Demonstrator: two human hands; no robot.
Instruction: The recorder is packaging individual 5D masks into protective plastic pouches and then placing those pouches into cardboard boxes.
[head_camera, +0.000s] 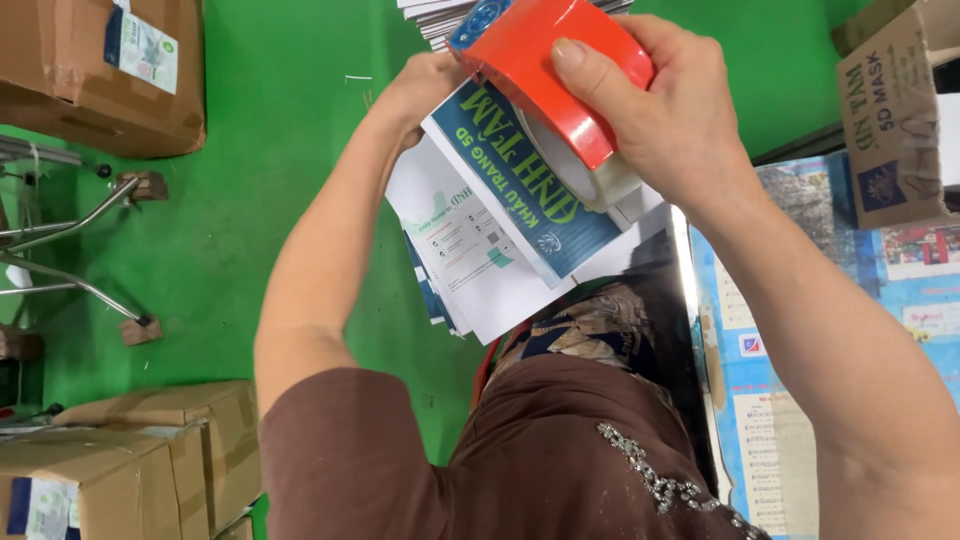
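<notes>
A: What carries the things here?

B: A green floor (300, 120), seen from above.

A: What rests directly on it at upper left?

B: A brown cardboard box (90, 75) with a paper label on top. Below it stand the metal legs (85, 250) of a frame, ending in small wooden blocks.

A: And at lower left?

B: More brown cardboard boxes (130, 460), close together.

A: The right side?

B: An open cardboard carton (895, 120) at the edge; printed blue sheets (790, 400) lie flat below it. Whether they touch cannot be told.
</notes>
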